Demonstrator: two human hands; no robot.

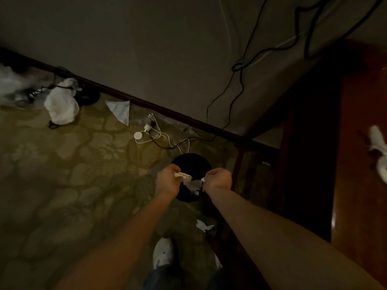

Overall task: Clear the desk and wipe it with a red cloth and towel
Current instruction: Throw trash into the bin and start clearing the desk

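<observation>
Dim shot, looking straight down at the floor. Both hands are out over a round black bin point(191, 162) that stands on the patterned carpet point(62, 185) just beside the desk leg. They've got crumpled white paper scraps point(193, 183), tissue-ish, torn and wrinkly, hard to tell exactly what bc of blur. Left hand point(167, 181) has fingers curled round one wad at its fingertips, right hand point(217, 180) is fisted and pinching another bit, and more scrap hangs between the two hands, right above the bin opening.

The desk point(360, 164) is glossy reddish-brown wood along the right edge of the view, w/ some white crumpled stuff point(379, 143) lying on its top near the right edge, well apart from the hands. Can't see any red cloth.

Another small white scrap point(204, 226) lies on the carpet near the bin, between it and the white shoe point(163, 253). Farther left by the baseboard: a white plastic bag point(61, 105), a flat white tissue point(119, 110), and a white charger w/ tangled cables point(150, 132). Black cables point(238, 80) hang down the wall.
</observation>
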